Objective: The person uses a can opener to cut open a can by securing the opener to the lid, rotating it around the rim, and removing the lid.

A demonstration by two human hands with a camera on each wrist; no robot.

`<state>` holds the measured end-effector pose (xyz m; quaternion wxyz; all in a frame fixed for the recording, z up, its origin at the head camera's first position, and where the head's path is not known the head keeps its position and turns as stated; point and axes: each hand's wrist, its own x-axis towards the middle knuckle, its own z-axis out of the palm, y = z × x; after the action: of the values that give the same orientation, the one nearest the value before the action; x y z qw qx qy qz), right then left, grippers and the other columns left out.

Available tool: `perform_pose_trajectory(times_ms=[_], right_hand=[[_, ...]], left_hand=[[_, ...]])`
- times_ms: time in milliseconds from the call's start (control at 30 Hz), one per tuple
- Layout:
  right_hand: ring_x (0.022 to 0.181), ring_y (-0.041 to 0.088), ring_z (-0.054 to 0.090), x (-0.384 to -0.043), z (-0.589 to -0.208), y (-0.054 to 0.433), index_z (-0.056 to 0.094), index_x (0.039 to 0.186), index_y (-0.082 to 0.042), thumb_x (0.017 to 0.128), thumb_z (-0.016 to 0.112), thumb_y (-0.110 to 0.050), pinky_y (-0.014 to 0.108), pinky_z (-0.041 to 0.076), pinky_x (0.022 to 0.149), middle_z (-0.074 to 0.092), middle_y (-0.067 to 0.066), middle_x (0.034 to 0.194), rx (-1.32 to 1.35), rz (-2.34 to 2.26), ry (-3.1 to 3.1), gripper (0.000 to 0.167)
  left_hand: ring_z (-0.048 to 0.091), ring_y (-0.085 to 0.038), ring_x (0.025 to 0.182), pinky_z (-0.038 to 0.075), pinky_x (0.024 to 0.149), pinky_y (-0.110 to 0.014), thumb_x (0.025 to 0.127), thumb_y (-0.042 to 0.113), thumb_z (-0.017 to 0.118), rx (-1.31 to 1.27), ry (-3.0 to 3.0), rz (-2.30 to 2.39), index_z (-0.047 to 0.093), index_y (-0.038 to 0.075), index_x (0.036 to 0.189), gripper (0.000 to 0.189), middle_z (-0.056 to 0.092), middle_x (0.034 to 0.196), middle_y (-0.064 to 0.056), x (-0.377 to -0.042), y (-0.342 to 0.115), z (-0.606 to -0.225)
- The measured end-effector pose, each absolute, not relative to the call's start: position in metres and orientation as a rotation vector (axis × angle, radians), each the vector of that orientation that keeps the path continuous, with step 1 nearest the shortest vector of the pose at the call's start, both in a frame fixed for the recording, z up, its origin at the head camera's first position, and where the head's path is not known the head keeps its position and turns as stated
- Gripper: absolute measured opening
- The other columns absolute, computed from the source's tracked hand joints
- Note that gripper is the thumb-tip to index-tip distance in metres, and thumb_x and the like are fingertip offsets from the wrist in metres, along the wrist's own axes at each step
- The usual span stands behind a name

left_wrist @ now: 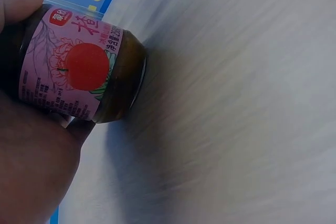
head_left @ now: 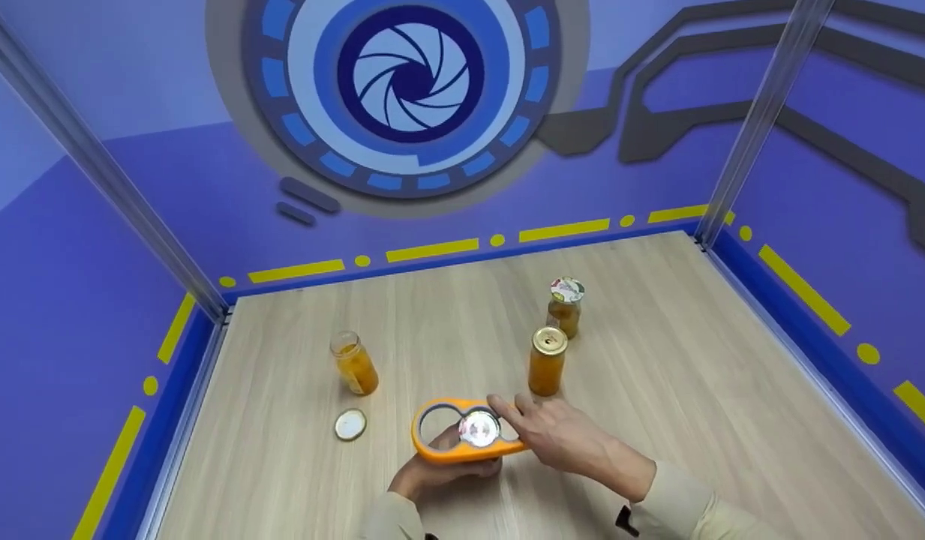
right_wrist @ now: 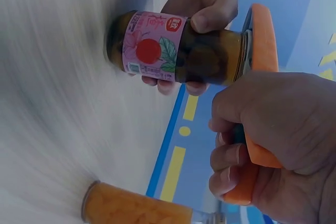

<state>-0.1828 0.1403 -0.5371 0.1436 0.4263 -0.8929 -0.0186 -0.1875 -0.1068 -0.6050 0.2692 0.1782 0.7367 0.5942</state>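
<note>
A glass jar with a pink label stands in the grip of my left hand, whose fingers and thumb wrap its side. Over its lid lies an orange jar opener with round openings; the lid shows through the middle one. My right hand grips the opener's right end, fingers curled round it in the right wrist view. The left wrist view shows the jar's label and its base, held close above the table. From the head view, the opener hides most of the jar's body.
Left on the wooden table stands an uncapped jar of orange contents, a loose lid nearer me. Just beyond my right hand is a gold-lidded jar, with a patterned-lid jar behind. Walls bound the back and sides.
</note>
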Motion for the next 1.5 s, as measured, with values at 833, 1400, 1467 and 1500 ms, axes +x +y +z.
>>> perform_pose_trajectory(times_ms=[833,1400,1467,1500], right_hand=[[0.058,0.014,0.044,-0.187,-0.521,0.152,0.043,0.148,-0.015,0.085,0.08,-0.009,0.027,0.048,0.053,0.052,0.003,0.091,1.145,0.112,-2.73,0.074],[0.055,0.015,0.042,-0.17,-0.516,0.174,0.043,0.148,-0.014,0.082,0.08,-0.006,0.028,0.044,0.05,0.049,0.002,0.088,1.106,0.127,-2.709,0.076],[0.055,0.014,0.042,-0.167,-0.516,0.176,0.043,0.148,-0.013,0.082,0.079,-0.005,0.027,0.043,0.05,0.049,0.002,0.088,1.107,0.143,-2.709,0.076],[0.055,0.015,0.042,-0.166,-0.516,0.177,0.043,0.148,-0.013,0.082,0.079,-0.004,0.028,0.044,0.051,0.05,0.002,0.088,1.106,0.15,-2.709,0.076]], left_hand=[[0.049,-0.02,0.128,0.029,0.117,-0.052,0.086,0.029,0.086,0.367,2.09,1.647,0.036,0.012,0.153,0.086,0.052,0.141,-0.004,-0.185,-0.102,-0.611],[0.048,-0.024,0.135,0.027,0.119,-0.053,0.088,0.024,0.084,0.518,2.177,1.739,0.038,0.013,0.153,0.081,0.052,0.147,-0.004,-0.204,-0.126,-0.614],[0.046,-0.026,0.138,0.026,0.119,-0.056,0.089,0.023,0.083,0.511,2.218,1.724,0.036,0.013,0.154,0.08,0.05,0.149,-0.006,-0.206,-0.129,-0.614],[0.045,-0.026,0.139,0.025,0.12,-0.056,0.09,0.024,0.082,0.505,2.249,1.705,0.037,0.014,0.154,0.079,0.049,0.15,-0.006,-0.208,-0.131,-0.614]])
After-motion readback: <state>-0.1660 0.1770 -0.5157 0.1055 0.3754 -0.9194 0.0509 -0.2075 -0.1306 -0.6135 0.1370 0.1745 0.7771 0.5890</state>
